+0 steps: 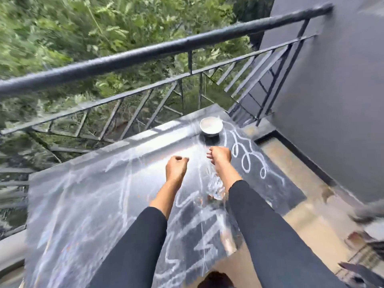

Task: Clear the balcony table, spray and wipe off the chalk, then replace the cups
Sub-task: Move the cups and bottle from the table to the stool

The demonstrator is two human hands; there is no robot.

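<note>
Head view: the whole picture is smeared by motion. A dark table stands against a black metal railing, and white chalk covers it, in clear loops toward the right edge and in blurred streaks elsewhere.

Both arms, in black sleeves, reach out over the middle of the table. The left hand and the right hand are near each other but not touching. Each has its fingers curled into a loose fist, and nothing shows in either grip.

A white cup sits at the far right corner of the table, just beyond the right hand and apart from it. It is farther from the left hand. A clear glass, badly blurred, stands on the table nearer the person, just left of the right forearm and between the two arms.

Green leaves fill the space past the railing. A grey wall rises on the right, above a tan floor.
</note>
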